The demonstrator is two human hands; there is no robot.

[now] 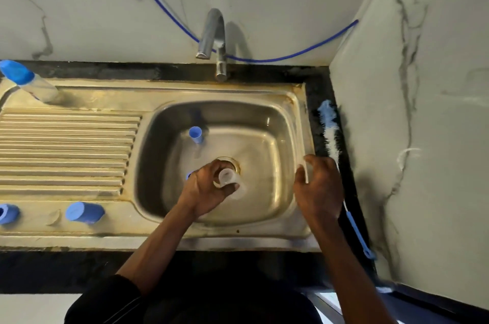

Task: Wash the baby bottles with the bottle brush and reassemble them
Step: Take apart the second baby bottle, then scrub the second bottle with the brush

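Observation:
My left hand (205,191) grips a clear, open baby bottle (229,180) over the drain of the steel sink (280,117). My right hand (318,187) hovers at the sink's right rim, fingers loosely curled, holding nothing I can make out. Just beyond it on the black counter lies the bottle brush (330,130), white and blue bristles far, blue handle near. Another bottle with a blue cap (196,138) stands in the basin. A capped bottle (29,83) lies at the far left. A blue cap (84,212) and a blue ring (8,214) rest on the near rim.
The tap (215,40) stands behind the basin with no water running. A ribbed draining board (66,149) fills the left side. A marble wall (423,138) closes off the right. A small clear teat (54,218) lies beside the blue cap.

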